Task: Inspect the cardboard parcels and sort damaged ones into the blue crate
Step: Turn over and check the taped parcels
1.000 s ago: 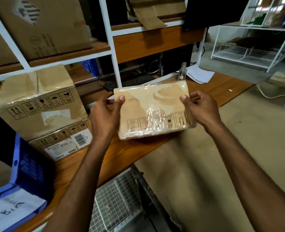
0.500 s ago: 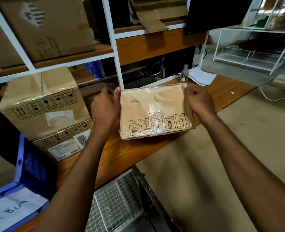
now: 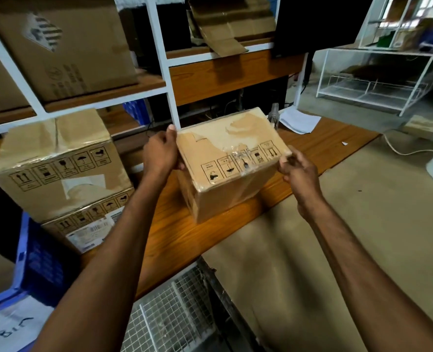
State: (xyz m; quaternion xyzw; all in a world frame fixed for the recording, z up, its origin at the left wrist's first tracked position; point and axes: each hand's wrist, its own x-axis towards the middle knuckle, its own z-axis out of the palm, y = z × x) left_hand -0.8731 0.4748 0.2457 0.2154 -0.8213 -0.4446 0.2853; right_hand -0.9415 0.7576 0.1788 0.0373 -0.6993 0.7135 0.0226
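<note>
A small cardboard parcel (image 3: 225, 158) wrapped in clear film is tilted over the wooden table (image 3: 185, 237), its upper face torn and marked with handling symbols. My left hand (image 3: 160, 153) grips its far left corner. At the near right corner, my right hand (image 3: 298, 171) pinches the parcel's edge. The blue crate (image 3: 36, 260) stands at the lower left, holding a white labelled sheet.
Two stacked cardboard boxes (image 3: 58, 161) sit on the table to the left. White-framed shelves (image 3: 159, 59) behind hold a large box (image 3: 63, 44) and torn cardboard. Papers (image 3: 299, 120) lie at the back right. A wire mesh basket (image 3: 174, 313) sits below the table edge.
Both hands have turned the parcel, so its torn face with the symbols now tilts upward and a side panel shows. My right hand slid from the far edge to the near right corner.
</note>
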